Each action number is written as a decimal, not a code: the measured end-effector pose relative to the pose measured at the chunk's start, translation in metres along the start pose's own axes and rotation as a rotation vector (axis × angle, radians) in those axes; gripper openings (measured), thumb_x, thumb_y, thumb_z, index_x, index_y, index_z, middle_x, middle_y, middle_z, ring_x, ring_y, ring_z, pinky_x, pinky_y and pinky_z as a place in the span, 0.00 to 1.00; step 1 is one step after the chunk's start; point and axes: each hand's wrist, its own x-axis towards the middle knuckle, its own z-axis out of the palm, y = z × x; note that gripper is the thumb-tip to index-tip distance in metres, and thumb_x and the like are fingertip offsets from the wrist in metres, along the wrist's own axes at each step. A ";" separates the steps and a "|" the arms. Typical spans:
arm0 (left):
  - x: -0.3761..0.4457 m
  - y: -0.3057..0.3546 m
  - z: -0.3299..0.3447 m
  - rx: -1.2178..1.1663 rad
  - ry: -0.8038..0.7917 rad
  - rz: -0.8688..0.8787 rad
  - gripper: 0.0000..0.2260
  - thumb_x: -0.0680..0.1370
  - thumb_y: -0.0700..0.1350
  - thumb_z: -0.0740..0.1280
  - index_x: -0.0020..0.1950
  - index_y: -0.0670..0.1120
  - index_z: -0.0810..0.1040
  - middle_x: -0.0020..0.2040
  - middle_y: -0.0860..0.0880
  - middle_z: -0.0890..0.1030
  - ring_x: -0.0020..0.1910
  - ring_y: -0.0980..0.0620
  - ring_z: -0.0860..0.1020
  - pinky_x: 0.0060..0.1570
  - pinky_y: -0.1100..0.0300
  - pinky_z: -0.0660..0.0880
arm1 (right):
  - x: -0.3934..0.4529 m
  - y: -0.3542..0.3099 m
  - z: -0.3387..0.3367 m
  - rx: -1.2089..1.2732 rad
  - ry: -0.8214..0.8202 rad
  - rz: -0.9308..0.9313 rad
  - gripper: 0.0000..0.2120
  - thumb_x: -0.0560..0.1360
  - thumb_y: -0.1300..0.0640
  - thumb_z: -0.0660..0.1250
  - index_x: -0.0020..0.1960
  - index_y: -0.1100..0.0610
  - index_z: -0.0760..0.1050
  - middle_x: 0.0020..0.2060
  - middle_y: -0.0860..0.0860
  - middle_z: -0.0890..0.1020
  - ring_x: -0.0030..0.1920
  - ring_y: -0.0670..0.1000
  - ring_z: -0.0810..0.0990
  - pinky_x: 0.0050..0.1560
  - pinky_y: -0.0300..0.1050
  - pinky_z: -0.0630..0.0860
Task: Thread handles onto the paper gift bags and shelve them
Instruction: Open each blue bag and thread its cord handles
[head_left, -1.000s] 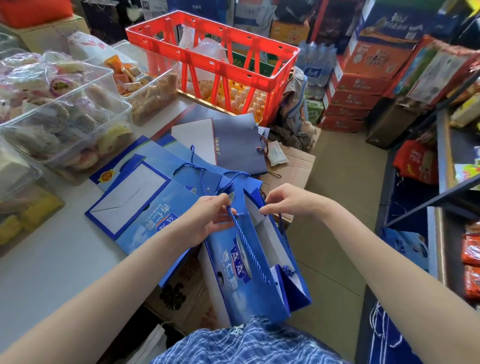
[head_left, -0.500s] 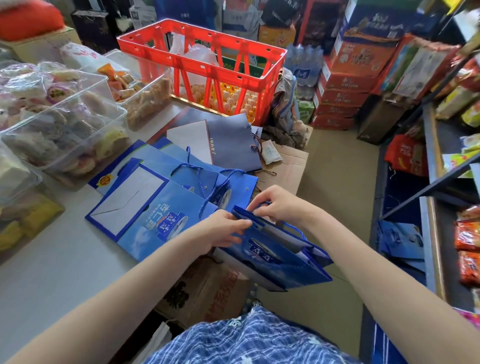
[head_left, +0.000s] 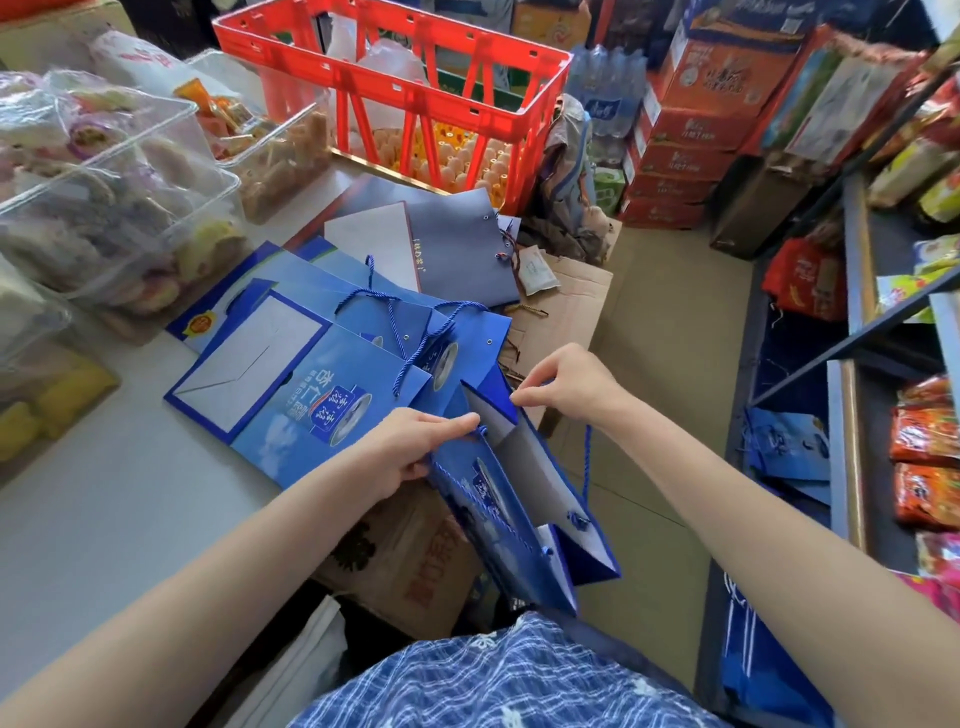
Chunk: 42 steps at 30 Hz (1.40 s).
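A blue paper gift bag (head_left: 519, 499) hangs open at the centre of the frame, its mouth facing up and its white inside showing; the left hand (head_left: 410, 452) pinches the near rim and the right hand (head_left: 563, 387) pinches the far corner. A blue cord handle (head_left: 587, 462) loops down its right side. To the upper left, a fanned stack of flat blue bags (head_left: 291, 374) lies on the tabletop (head_left: 104, 509), with a grey flat bag (head_left: 457, 249) behind them.

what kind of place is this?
Probably a small grocery shop or its stockroom: shelves of packaged snacks, stacked red cartons beside shrink-wrapped bottled water, and clear bins of wrapped pastries on the table.
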 end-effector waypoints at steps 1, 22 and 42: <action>0.000 -0.004 -0.001 0.007 0.024 -0.002 0.10 0.70 0.55 0.72 0.41 0.49 0.84 0.38 0.45 0.62 0.34 0.52 0.61 0.30 0.63 0.60 | -0.002 0.002 0.003 -0.008 0.023 -0.001 0.06 0.70 0.55 0.74 0.44 0.58 0.84 0.34 0.45 0.80 0.35 0.41 0.75 0.32 0.32 0.67; -0.046 -0.042 0.021 0.808 0.042 0.333 0.31 0.72 0.53 0.72 0.72 0.56 0.63 0.49 0.52 0.80 0.37 0.59 0.77 0.40 0.68 0.70 | -0.065 0.069 -0.002 0.051 -0.425 -0.228 0.23 0.67 0.58 0.75 0.61 0.54 0.76 0.42 0.49 0.84 0.44 0.39 0.78 0.61 0.46 0.74; -0.035 -0.051 0.042 0.573 0.239 0.255 0.31 0.71 0.60 0.69 0.71 0.51 0.66 0.47 0.47 0.80 0.42 0.51 0.79 0.45 0.58 0.75 | -0.071 0.050 0.017 -0.075 -0.253 -0.327 0.27 0.71 0.52 0.72 0.68 0.51 0.66 0.44 0.49 0.80 0.41 0.44 0.77 0.48 0.40 0.72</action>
